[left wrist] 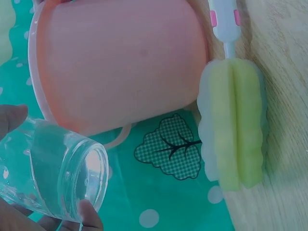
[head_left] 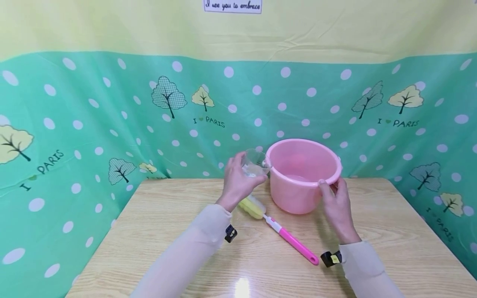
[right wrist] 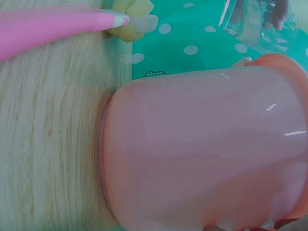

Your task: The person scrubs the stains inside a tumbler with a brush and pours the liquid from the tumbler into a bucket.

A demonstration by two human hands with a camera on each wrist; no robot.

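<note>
My left hand (head_left: 238,182) grips a clear drinking glass (head_left: 255,163) at the left rim of the pink bucket (head_left: 294,196). The glass is tilted, its thick base (left wrist: 94,178) facing the camera in the left wrist view. A slanting line inside it looks like clear liquid. On the bucket's right side, my right hand (head_left: 337,207) holds the rim, thumb on top and fingers against the outer wall. Below the left hand lies a bottle brush with a yellow and white sponge head (head_left: 253,207) and a pink handle (head_left: 298,246). In the right wrist view the glass (right wrist: 262,24) is partly cut off.
Everything stands on a wood-grain table (head_left: 175,211). A green and yellow cloth (head_left: 208,91) with trees and dots hangs behind and along both sides, close to the bucket's back. The brush handle points toward the front right, below the bucket.
</note>
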